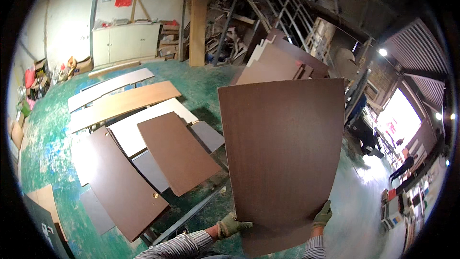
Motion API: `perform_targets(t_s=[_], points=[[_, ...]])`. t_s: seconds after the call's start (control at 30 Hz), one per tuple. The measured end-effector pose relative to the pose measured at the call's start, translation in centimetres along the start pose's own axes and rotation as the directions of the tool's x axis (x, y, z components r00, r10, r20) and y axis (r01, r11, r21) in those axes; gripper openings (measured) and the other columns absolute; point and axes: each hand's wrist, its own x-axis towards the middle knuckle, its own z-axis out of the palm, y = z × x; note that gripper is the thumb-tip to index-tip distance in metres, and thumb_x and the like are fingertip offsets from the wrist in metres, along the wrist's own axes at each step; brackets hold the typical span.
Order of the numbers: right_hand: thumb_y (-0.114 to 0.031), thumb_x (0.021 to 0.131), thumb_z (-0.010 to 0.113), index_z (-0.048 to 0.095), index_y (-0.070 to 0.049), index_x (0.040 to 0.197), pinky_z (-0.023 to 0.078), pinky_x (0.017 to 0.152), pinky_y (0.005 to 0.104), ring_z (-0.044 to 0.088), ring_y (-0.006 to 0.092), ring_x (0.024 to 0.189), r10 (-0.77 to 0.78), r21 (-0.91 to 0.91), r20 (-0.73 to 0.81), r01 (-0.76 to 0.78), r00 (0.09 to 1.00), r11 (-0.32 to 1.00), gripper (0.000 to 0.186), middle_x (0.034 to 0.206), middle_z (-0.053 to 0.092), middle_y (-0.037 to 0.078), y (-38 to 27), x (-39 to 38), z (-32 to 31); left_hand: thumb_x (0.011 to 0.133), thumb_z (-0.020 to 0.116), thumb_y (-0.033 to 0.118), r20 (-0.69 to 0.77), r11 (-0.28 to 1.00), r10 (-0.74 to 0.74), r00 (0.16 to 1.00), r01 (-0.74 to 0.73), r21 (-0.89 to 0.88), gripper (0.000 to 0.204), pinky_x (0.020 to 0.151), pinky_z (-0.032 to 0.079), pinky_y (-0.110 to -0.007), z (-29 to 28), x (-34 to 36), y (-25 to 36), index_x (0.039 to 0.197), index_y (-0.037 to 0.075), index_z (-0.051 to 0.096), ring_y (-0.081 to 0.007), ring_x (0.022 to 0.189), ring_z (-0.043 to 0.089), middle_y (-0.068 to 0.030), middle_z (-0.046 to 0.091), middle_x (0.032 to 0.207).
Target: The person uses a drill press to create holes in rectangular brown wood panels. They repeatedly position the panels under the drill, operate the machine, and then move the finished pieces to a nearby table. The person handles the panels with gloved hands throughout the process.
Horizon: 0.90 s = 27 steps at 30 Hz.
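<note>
Holding the edges of a large, dark brown, flat panel (285,153), the left hand (232,225) and the right hand (323,214) wear olive-green knitted gloves. The left grip is closed on the left edge, and a part of the glove lies flat over the front face. The right grip is at the right edge, a little higher in the view, with its fingers pointing upward; it is closed to about the thickness of the panel. The fingers behind the panel are hidden. Both grips are near the lower end, so most of the panel rises above them, and only a short part reaches below.

To the left of the left hand, a grey metal bar (187,218) runs at a slant. Beyond it lie a brown rectangular board (177,153) and a longer, shiny brown board (122,182), both overlapping white and grey boards. Farther away is a light wood-coloured long board (136,100). Behind the top of the held panel, several brown boards (268,69) lean in a stack. The floor (48,134) is worn green, and at the far wall stands a cream-white low cabinet (124,45).
</note>
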Motion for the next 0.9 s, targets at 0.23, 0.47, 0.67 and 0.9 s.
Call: perform_targets(t_s=[0.23, 0.47, 0.67, 0.9], points=[[-0.05, 0.101, 0.058, 0.071, 0.006, 0.112, 0.053, 0.083, 0.0376, 0.065, 0.0221, 0.093, 0.054, -0.08, -0.12, -0.064, 0.991, 0.995, 0.058, 0.108, 0.072, 0.011, -1.9, -7.3, -16.2, 0.09, 0.08, 0.029, 0.096, 0.989, -0.075, 0.993, 0.062, 0.132, 0.043, 0.091, 0.055, -0.036, 10.7, -6.7, -2.7, 0.123, 0.004, 0.07, -0.0156, 0.107, 0.064, -0.007, 0.072, 0.117], [-0.049, 0.103, 0.055, 0.071, 0.004, 0.113, 0.053, 0.084, 0.0383, 0.066, 0.0233, 0.092, 0.171, 0.112, -0.103, -0.159, 0.98, 0.981, 0.057, 0.111, 0.073, 0.012, -8.6, -8.4, -24.9, 0.09, 0.079, 0.033, 0.081, 0.999, 0.003, 0.997, -0.006, 0.043, 0.049, 0.094, 0.053, -0.038, 19.3, -10.8, 0.2, 0.128, 0.005, 0.068, -0.0184, 0.113, 0.064, -0.0084, 0.071, 0.12], [-0.048, 0.103, 0.055, 0.073, 0.005, 0.107, 0.051, 0.084, 0.0357, 0.064, 0.0216, 0.09, 0.126, 0.079, -0.153, -0.115, 0.98, 0.99, 0.056, 0.106, 0.073, 0.012, -12.5, -9.3, -27.3, 0.089, 0.08, 0.037, 0.077, 1.0, 0.002, 0.997, -0.004, 0.02, 0.058, 0.094, 0.053, -0.038, 21.4, -11.3, 1.5, 0.134, 0.005, 0.063, -0.0197, 0.114, 0.063, -0.0097, 0.067, 0.13], [-0.041, 0.106, 0.052, 0.068, 0.006, 0.117, 0.05, 0.085, 0.035, 0.063, 0.0202, 0.099, 0.004, 0.029, 0.018, -0.004, 1.0, 1.0, 0.05, 0.116, 0.07, 0.014, -23.2, -7.7, -23.1, 0.092, 0.077, 0.03, 0.118, 0.942, 0.327, 0.938, -0.314, -0.117, 0.055, 0.093, 0.053, -0.038, 19.4, -12.7, 6.8, 0.137, 0.006, 0.058, -0.0219, 0.106, 0.065, -0.0087, 0.067, 0.122]])
